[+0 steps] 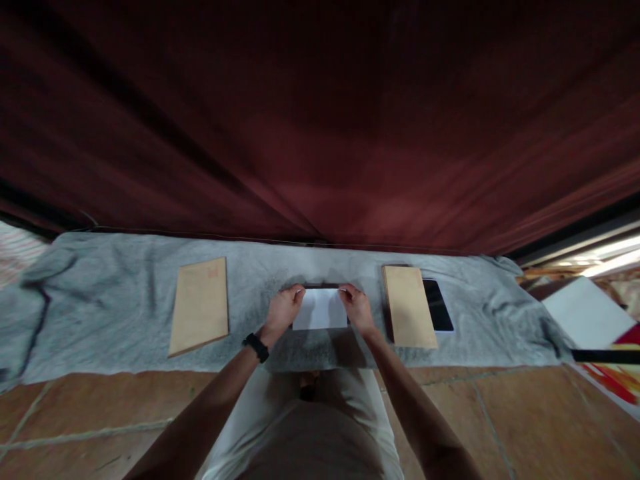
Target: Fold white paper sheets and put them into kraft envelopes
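A small white sheet of paper (319, 311) is held level just above the grey cloth, close to my body. My left hand (285, 309), with a black band on its wrist, pinches the sheet's far left corner. At the far right corner my right hand (357, 307) pinches the same sheet between thumb and fingers. A flat brown envelope (200, 305) lies to the left of my left hand. To the right of my right hand sits a stack of brown envelopes (411, 307), its layered edge facing left.
A dark-screened tablet or phone (437, 305) lies partly beside the envelope stack. Grey cloth (120, 300) covers the long narrow surface. A dark red curtain (320, 153) hangs along the far edge. A white panel (587, 313) stands at the far right, above tiled floor (525, 413).
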Demonstrator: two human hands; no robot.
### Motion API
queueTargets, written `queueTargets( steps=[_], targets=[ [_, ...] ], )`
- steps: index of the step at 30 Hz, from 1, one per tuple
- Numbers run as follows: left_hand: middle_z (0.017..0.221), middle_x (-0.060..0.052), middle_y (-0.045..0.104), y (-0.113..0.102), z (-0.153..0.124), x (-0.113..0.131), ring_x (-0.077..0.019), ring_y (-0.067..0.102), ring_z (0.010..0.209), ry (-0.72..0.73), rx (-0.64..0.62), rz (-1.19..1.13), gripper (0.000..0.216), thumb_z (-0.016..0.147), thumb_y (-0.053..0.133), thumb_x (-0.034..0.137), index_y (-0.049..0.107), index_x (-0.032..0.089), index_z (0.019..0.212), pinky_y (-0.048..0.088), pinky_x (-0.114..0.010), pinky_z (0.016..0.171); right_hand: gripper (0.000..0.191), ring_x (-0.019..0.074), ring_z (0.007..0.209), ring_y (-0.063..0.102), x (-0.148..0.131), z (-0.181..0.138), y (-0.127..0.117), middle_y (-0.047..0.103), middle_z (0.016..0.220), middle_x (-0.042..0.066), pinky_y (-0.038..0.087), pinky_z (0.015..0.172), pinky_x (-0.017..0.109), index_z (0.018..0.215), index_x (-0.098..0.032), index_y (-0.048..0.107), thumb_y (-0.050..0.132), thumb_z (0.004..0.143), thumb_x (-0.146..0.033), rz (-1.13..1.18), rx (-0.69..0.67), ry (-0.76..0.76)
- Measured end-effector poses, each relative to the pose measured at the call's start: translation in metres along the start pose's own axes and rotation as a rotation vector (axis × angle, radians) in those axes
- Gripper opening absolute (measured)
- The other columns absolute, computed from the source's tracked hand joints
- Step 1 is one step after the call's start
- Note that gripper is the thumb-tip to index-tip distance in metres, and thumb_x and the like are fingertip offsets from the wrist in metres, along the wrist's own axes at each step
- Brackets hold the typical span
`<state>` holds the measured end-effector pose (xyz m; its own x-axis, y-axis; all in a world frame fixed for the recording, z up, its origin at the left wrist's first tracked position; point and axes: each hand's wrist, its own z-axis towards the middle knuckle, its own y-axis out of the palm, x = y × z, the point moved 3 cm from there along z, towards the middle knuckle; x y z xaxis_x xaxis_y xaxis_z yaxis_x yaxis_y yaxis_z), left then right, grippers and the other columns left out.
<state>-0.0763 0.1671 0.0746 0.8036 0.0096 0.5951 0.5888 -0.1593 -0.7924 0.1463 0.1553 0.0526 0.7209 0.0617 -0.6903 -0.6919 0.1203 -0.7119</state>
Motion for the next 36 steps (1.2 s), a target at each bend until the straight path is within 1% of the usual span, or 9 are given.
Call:
queueTargets(
  steps=[3, 7, 10, 15, 18, 21, 24, 31, 36],
  targets=[
    [0.093, -0.008, 0.077, 0.009, 0.001, -0.003, -0.0219, 0.072, 0.088, -0.043, 0.020, 0.044, 0.028, 0.098, 0.045, 0.028, 0.073, 0.022, 0.102, 0.049, -0.030, 0.083, 0.033, 0.0245, 0.104, 0.068, -0.001, -0.009, 0.007, 0.073, 0.114, 0.013, 0.053, 0.095, 0.038, 0.119, -0.017, 0.070, 0.043, 0.100, -0.022, -0.057, 0.042, 0.001],
    [0.092, -0.009, 0.077, 0.013, 0.010, -0.008, -0.0231, 0.071, 0.088, -0.092, 0.011, 0.036, 0.028, 0.098, 0.046, 0.028, 0.072, 0.021, 0.102, 0.049, -0.031, 0.082, 0.039, 0.0240, 0.134, 0.051, -0.020, -0.024, 0.023, 0.058, 0.144, 0.014, 0.042, 0.114, 0.043, 0.136, -0.017, 0.060, 0.043, 0.101, -0.019, -0.192, 0.049, -0.206],
    [0.088, -0.007, 0.076, 0.013, 0.020, -0.012, -0.0212, 0.070, 0.085, -0.116, -0.008, -0.021, 0.023, 0.096, 0.050, 0.026, 0.072, 0.021, 0.098, 0.049, -0.029, 0.079, 0.041, 0.0217, 0.140, 0.046, -0.032, -0.035, 0.044, 0.054, 0.149, 0.011, 0.040, 0.117, 0.042, 0.140, -0.018, 0.058, 0.044, 0.102, -0.021, -0.202, -0.036, -0.310],
    [0.086, -0.006, 0.074, 0.014, 0.025, -0.017, -0.0191, 0.068, 0.081, -0.155, -0.004, -0.186, 0.017, 0.091, 0.057, 0.026, 0.070, 0.019, 0.098, 0.050, -0.028, 0.075, 0.044, 0.0238, 0.145, 0.041, -0.031, -0.046, 0.062, 0.049, 0.154, 0.015, 0.038, 0.119, 0.046, 0.143, -0.013, 0.055, 0.045, 0.103, -0.025, -0.219, -0.065, -0.290],
    [0.084, -0.003, 0.073, 0.021, 0.012, -0.020, -0.0177, 0.068, 0.074, -0.184, -0.010, -0.310, 0.035, 0.090, 0.059, 0.029, 0.061, 0.017, 0.123, 0.051, -0.027, 0.068, 0.044, 0.0231, 0.144, 0.043, -0.022, -0.045, 0.061, 0.052, 0.152, 0.015, 0.039, 0.119, 0.046, 0.143, -0.010, 0.054, 0.042, 0.103, -0.024, -0.176, -0.036, -0.295],
    [0.082, 0.000, 0.071, 0.032, -0.008, -0.023, -0.0166, 0.067, 0.069, -0.235, -0.071, -0.637, 0.072, 0.084, 0.065, 0.028, 0.039, 0.014, 0.149, 0.053, -0.027, 0.064, 0.044, 0.0214, 0.140, 0.048, -0.013, -0.040, 0.057, 0.055, 0.148, 0.015, 0.043, 0.116, 0.043, 0.142, -0.011, 0.055, 0.039, 0.103, -0.021, -0.131, 0.008, -0.279],
    [0.082, 0.001, 0.071, 0.040, -0.022, -0.028, -0.0153, 0.064, 0.065, -0.286, -0.105, -0.902, 0.094, 0.078, 0.067, 0.021, 0.021, 0.018, 0.160, 0.051, -0.025, 0.060, 0.043, 0.0198, 0.137, 0.052, -0.009, -0.036, 0.055, 0.057, 0.147, 0.012, 0.046, 0.114, 0.041, 0.142, -0.017, 0.056, 0.036, 0.103, -0.021, -0.129, 0.019, -0.249],
    [0.085, -0.001, 0.069, 0.034, -0.025, -0.030, -0.0144, 0.064, 0.065, -0.236, -0.021, -0.478, 0.074, 0.085, 0.056, 0.016, 0.033, 0.018, 0.156, 0.052, -0.024, 0.059, 0.045, 0.0256, 0.146, 0.041, -0.022, -0.047, 0.061, 0.048, 0.155, 0.013, 0.033, 0.120, 0.050, 0.147, -0.015, 0.051, 0.042, 0.104, -0.025, -0.325, -0.013, -0.247],
    [0.104, -0.009, 0.071, 0.029, -0.036, -0.022, -0.0215, 0.070, 0.088, -0.107, 0.154, -0.105, 0.058, 0.090, 0.053, 0.017, 0.044, 0.016, 0.148, 0.057, -0.034, 0.082, 0.049, 0.0276, 0.149, 0.036, -0.027, -0.053, 0.067, 0.040, 0.160, 0.015, 0.027, 0.121, 0.050, 0.151, -0.015, 0.046, 0.042, 0.105, -0.030, -0.436, 0.005, -0.228]
  ],
)
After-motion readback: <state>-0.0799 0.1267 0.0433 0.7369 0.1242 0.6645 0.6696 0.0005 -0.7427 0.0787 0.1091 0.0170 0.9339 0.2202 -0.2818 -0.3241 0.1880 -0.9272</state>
